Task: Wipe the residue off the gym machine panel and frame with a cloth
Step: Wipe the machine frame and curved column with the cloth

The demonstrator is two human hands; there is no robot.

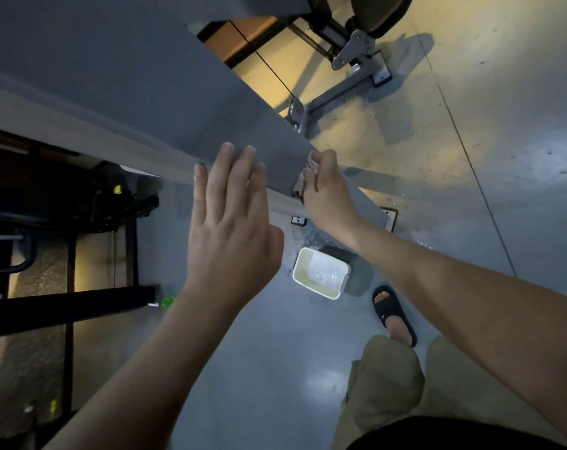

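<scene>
— What is the left hand [230,222] doing?

— It is lying flat with its back toward the camera. Its fingers [222,177] are pointing up, straight and close together, and the tips are resting on the panel [178,102]. The left forearm [165,352] is coming in from the lower left.

— And the right hand [324,186]?

— It is stretching further out, fingers curling round a cloth [305,177] and pressing it to the panel's edge. The thumb seems to be tucking underneath, though the light is too dim to be sure. The right forearm [454,287] is extending in from the lower right, nearly straight.
</scene>
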